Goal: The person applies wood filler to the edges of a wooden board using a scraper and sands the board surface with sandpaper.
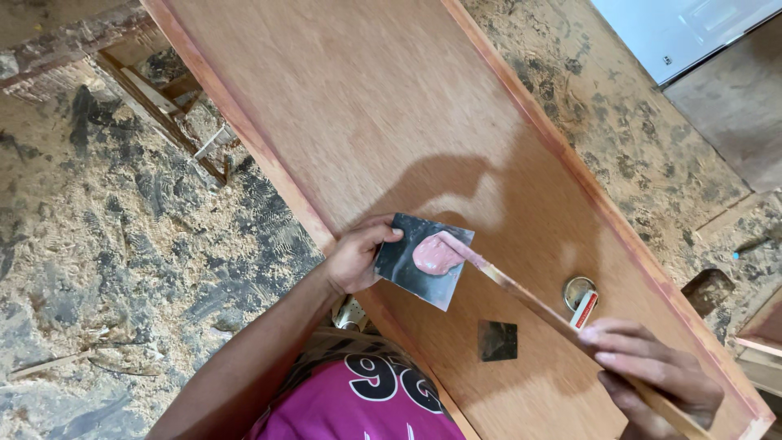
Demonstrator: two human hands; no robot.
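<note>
My left hand (356, 257) grips a small dark square plate (423, 259) by its left edge, holding it just above a large brown plywood panel (366, 106). A blob of pinkish-red filler paste (437, 254) lies on the plate. My right hand (652, 368) holds a long thin wooden stick (529, 300), and the stick's tip rests in the paste. A second, smaller dark square (498, 341) lies flat on the panel between my hands.
A small round tin with a red-and-white item (581, 299) sits on the panel near my right hand. Sawdust and shavings cover the floor (122, 269) around the panel. A wooden frame (167, 106) lies upper left, more boards (753, 334) at right.
</note>
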